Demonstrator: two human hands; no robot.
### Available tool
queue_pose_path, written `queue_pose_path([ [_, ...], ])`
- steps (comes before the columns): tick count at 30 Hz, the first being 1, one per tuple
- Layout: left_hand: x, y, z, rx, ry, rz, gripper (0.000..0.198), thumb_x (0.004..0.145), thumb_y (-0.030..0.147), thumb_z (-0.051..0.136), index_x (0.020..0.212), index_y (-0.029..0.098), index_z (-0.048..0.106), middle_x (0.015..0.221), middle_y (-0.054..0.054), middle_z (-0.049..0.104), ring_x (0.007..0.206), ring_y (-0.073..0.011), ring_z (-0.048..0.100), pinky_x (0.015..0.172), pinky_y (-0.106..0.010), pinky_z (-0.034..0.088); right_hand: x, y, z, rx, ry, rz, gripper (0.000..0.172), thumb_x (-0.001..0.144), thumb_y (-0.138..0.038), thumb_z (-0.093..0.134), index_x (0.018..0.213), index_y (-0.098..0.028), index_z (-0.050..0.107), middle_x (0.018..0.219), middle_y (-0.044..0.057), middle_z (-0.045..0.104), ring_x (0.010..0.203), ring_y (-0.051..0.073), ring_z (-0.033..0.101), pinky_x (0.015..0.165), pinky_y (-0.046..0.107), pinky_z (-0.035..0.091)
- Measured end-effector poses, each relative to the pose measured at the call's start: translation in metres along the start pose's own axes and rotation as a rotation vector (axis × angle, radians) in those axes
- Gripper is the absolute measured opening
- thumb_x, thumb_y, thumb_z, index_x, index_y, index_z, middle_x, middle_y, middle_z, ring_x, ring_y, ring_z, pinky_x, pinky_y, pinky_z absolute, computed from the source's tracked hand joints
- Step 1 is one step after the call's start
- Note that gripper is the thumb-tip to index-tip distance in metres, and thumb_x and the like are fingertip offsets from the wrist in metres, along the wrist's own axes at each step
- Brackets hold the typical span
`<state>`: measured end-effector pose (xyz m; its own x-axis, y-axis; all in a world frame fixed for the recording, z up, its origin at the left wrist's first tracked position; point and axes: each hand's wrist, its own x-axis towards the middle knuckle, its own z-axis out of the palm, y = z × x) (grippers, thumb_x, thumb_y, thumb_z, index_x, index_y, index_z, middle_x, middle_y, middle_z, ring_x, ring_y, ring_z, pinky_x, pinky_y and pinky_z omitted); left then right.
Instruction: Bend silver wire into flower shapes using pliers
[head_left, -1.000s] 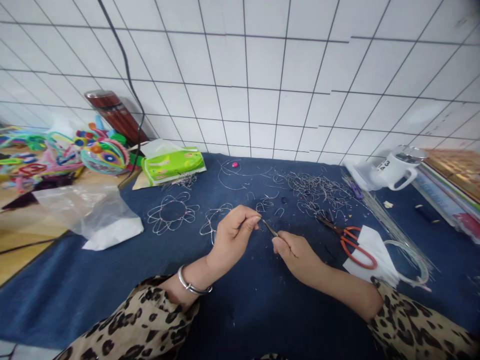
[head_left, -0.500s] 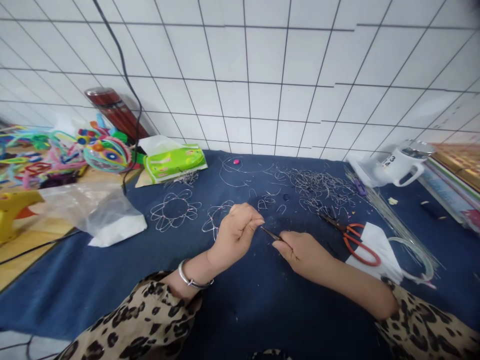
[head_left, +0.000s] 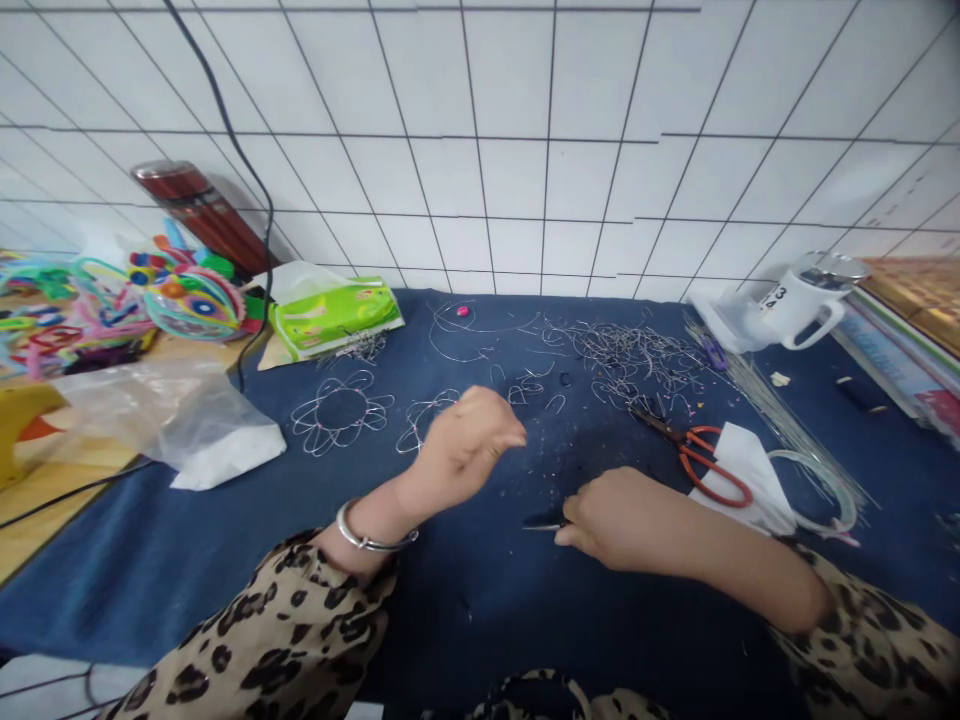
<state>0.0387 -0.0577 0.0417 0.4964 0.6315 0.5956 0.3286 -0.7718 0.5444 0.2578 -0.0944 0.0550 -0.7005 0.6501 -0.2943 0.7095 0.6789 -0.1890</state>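
Note:
My left hand is closed in a pinch over the dark blue cloth; what its fingertips hold is too small to make out. Lower and to the right, my right hand is wrapped round a small pointed tool, whose dark tip points left, apart from my left hand. A flower-shaped wire piece lies left of my left hand, and a second wire flower is partly hidden behind it. Beyond my hands is a tangled heap of wire bits.
Red-handled scissors lie on white paper at the right, beside long straight wires and a clear coil. A white mug stands behind. Left are a green tissue pack, a plastic bag and a red flask.
My right hand has moved down and away from my left hand, and the tool's tip has left the left fingertips. The view has shifted slightly.

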Motion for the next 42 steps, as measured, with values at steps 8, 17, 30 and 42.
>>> queue_pose_path([
  [8,-0.003,-0.011,-0.001,-0.44,0.335,-0.462,0.022,0.085,0.034,0.055,0.071,0.017,0.054,0.061,0.002,0.05,0.052,-0.0084,0.042,0.051,-0.022,0.036,0.005,0.006,-0.009,0.018,0.337,0.144,0.037,0.093,-0.044,0.031,0.08,-0.018,0.054,0.077,0.006,0.061,0.068,0.018,0.056,0.059,0.028,0.033],
  [17,-0.005,0.0,0.017,-0.527,0.369,-0.62,0.02,0.084,0.033,0.056,0.074,0.016,0.057,0.06,0.002,0.053,0.052,-0.0077,0.046,0.055,-0.022,0.039,0.013,0.006,-0.001,-0.138,0.573,0.167,0.042,0.092,-0.048,0.032,0.08,-0.016,0.055,0.079,0.01,0.055,0.078,0.021,0.048,0.07,0.033,0.034],
  [30,-0.008,0.003,0.022,-0.399,0.349,-0.575,0.017,0.083,0.032,0.058,0.08,0.016,0.06,0.062,0.001,0.059,0.061,-0.0111,0.055,0.064,-0.024,0.044,0.018,0.008,0.011,0.148,0.494,0.168,0.037,0.093,-0.046,0.032,0.076,-0.018,0.049,0.076,0.003,0.053,0.07,0.015,0.049,0.062,0.027,0.034],
  [42,-0.009,0.005,0.018,-0.257,0.25,-0.5,0.015,0.085,0.031,0.055,0.084,0.018,0.062,0.068,-0.001,0.061,0.068,-0.0137,0.056,0.069,-0.026,0.042,0.019,0.008,0.009,0.195,0.441,0.181,0.036,0.094,-0.043,0.032,0.077,-0.018,0.051,0.074,0.003,0.056,0.068,0.014,0.051,0.061,0.026,0.032],
])
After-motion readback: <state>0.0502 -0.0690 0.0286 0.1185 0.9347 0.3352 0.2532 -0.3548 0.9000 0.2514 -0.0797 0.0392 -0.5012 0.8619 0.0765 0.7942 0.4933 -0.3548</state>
